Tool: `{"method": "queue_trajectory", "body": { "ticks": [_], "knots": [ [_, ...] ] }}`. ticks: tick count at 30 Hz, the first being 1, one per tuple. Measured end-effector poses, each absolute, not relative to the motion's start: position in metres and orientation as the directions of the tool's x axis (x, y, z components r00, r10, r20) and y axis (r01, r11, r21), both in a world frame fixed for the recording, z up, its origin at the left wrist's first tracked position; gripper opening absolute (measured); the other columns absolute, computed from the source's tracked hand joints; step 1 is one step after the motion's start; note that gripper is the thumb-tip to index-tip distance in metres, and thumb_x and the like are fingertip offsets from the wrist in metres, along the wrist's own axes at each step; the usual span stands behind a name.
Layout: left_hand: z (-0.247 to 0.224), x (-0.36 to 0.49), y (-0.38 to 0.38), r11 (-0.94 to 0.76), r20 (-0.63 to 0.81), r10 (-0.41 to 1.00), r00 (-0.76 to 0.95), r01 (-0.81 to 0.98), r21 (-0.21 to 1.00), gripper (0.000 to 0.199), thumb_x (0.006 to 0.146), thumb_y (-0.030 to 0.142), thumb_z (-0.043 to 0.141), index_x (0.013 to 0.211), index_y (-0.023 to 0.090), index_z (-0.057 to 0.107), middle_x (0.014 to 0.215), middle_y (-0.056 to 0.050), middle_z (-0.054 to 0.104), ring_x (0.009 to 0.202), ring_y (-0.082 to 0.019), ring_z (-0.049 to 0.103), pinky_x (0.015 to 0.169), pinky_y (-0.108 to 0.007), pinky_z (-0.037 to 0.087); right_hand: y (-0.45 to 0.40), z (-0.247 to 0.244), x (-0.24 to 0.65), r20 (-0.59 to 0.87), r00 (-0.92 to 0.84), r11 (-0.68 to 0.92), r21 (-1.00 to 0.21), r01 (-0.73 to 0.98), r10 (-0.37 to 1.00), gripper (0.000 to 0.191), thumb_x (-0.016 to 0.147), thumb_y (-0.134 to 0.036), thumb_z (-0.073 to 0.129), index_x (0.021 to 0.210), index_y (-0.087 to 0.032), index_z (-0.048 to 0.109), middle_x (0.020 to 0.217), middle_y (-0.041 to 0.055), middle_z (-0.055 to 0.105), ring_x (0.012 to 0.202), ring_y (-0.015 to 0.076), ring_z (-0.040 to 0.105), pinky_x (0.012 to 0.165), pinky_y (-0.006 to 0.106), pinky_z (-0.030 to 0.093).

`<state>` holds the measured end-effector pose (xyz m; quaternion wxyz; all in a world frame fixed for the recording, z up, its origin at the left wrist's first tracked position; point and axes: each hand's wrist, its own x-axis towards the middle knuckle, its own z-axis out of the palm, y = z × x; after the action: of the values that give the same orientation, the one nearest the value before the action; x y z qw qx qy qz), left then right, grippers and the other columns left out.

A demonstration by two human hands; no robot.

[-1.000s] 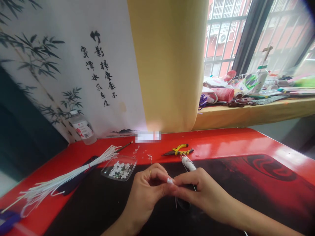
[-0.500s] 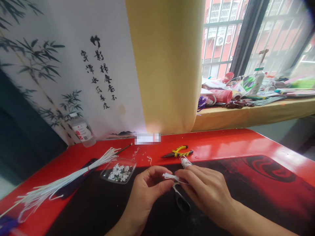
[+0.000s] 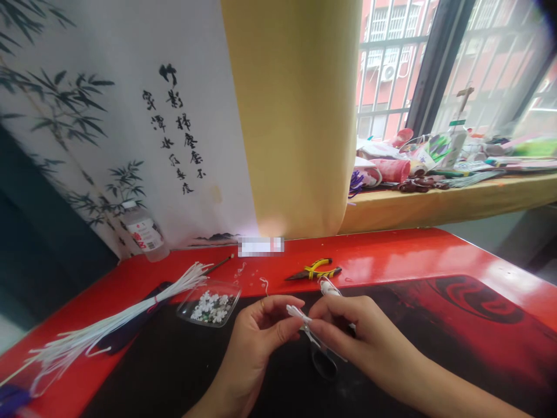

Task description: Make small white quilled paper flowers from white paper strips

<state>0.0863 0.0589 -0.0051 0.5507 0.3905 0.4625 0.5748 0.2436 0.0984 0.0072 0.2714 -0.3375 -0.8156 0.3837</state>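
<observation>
My left hand (image 3: 265,334) pinches one end of a small piece of looped white cord (image 3: 297,313) between thumb and fingertips. The fingers of my right hand (image 3: 354,325) are closed on the other end of this cord, and a thin strand trails below them. Just beneath the cord lie scissors with dark handles (image 3: 324,363), their upper part partly covered by my hands. A white spool (image 3: 329,287) stands out behind my right fingers. To the left of my left hand is a clear tray (image 3: 185,316) with white flower-shaped beads and darker ones.
Yellow-and-black pliers (image 3: 315,270) lie on the red table (image 3: 383,252) behind my hands. A bundle of white cords (image 3: 126,316) stretches across the left side. A clear bottle (image 3: 148,235) stands at the back left. Assorted craft items crowd the windowsill.
My right hand has turned, its fingers now pinching the cord with the thumb side showing more. The trailing strand hangs lower to the right. My left hand has hardly moved.
</observation>
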Motion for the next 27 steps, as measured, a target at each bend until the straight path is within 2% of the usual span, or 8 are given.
{"method": "queue_trajectory", "body": {
  "ticks": [6, 12, 16, 18, 21, 24, 27],
  "knots": [
    [-0.004, 0.087, 0.06, 0.007, -0.026, 0.993, -0.117, -0.158, 0.987, 0.004, 0.062, 0.018, 0.069, 0.063, 0.015, 0.067, 0.064, -0.001, 0.065, 0.063, -0.012, 0.054, 0.059, -0.02, 0.042, 0.098, 0.001, 0.24, 0.178, -0.591, 0.463, -0.802, 0.376, 0.787, 0.018, 0.081, -0.028, 0.047, 0.07, -0.017, 0.057, 0.056, -0.0025, 0.054, 0.048, 0.0084, 0.045, 0.046, 0.019, 0.034],
    [-0.005, 0.088, 0.058, -0.033, 0.027, 0.985, -0.172, -0.033, 0.999, 0.005, 0.064, 0.021, 0.068, 0.065, 0.016, 0.067, 0.065, 0.0, 0.066, 0.066, -0.013, 0.057, 0.066, -0.021, 0.042, 0.096, -0.007, 0.239, 0.165, -0.548, 0.453, -0.771, 0.447, 0.82, 0.018, 0.079, -0.029, 0.048, 0.069, -0.019, 0.059, 0.055, -0.0018, 0.059, 0.049, 0.0096, 0.049, 0.047, 0.02, 0.036],
    [-0.011, 0.086, 0.058, -0.039, 0.039, 0.982, -0.186, 0.004, 0.999, 0.007, 0.064, 0.023, 0.068, 0.066, 0.017, 0.067, 0.067, 0.0, 0.066, 0.067, -0.013, 0.057, 0.066, -0.021, 0.043, 0.096, -0.009, 0.238, 0.125, -0.529, 0.394, -0.811, 0.432, 0.839, 0.019, 0.079, -0.031, 0.049, 0.069, -0.02, 0.061, 0.056, -0.0018, 0.06, 0.049, 0.0099, 0.051, 0.047, 0.02, 0.037],
    [-0.013, 0.085, 0.059, -0.02, 0.017, 0.982, -0.19, -0.014, 1.0, 0.008, 0.064, 0.024, 0.069, 0.067, 0.017, 0.067, 0.067, 0.0, 0.066, 0.066, -0.013, 0.057, 0.064, -0.02, 0.043, 0.097, -0.01, 0.237, 0.085, -0.541, 0.332, -0.864, 0.378, 0.837, 0.019, 0.08, -0.033, 0.049, 0.071, -0.02, 0.061, 0.06, -0.0014, 0.062, 0.051, 0.0099, 0.052, 0.047, 0.02, 0.037],
    [-0.015, 0.085, 0.063, 0.019, -0.038, 0.99, -0.133, -0.137, 0.99, 0.009, 0.066, 0.024, 0.068, 0.071, 0.016, 0.067, 0.069, 0.0, 0.065, 0.063, -0.011, 0.055, 0.061, -0.02, 0.043, 0.099, -0.013, 0.236, 0.044, -0.562, 0.253, -0.92, 0.3, 0.826, 0.024, 0.082, -0.036, 0.046, 0.072, -0.019, 0.061, 0.064, -0.0005, 0.063, 0.054, 0.01, 0.054, 0.049, 0.02, 0.039],
    [-0.015, 0.086, 0.064, 0.064, -0.069, 0.998, -0.01, -0.257, 0.964, 0.008, 0.067, 0.021, 0.066, 0.073, 0.015, 0.067, 0.073, -0.002, 0.065, 0.066, -0.013, 0.057, 0.065, -0.023, 0.045, 0.1, -0.015, 0.236, 0.038, -0.554, 0.231, -0.931, 0.282, 0.831, 0.028, 0.081, -0.04, 0.046, 0.07, -0.018, 0.061, 0.061, -0.0008, 0.06, 0.055, 0.0099, 0.052, 0.051, 0.02, 0.039],
    [-0.015, 0.086, 0.064, 0.095, -0.099, 0.995, 0.001, -0.299, 0.949, 0.01, 0.066, 0.018, 0.067, 0.075, 0.013, 0.067, 0.075, -0.004, 0.065, 0.07, -0.015, 0.058, 0.068, -0.026, 0.046, 0.101, -0.014, 0.235, 0.053, -0.574, 0.215, -0.952, 0.219, 0.817, 0.023, 0.081, -0.035, 0.049, 0.074, -0.018, 0.062, 0.062, -0.0012, 0.059, 0.057, 0.0098, 0.052, 0.053, 0.02, 0.039]
  ]
}}
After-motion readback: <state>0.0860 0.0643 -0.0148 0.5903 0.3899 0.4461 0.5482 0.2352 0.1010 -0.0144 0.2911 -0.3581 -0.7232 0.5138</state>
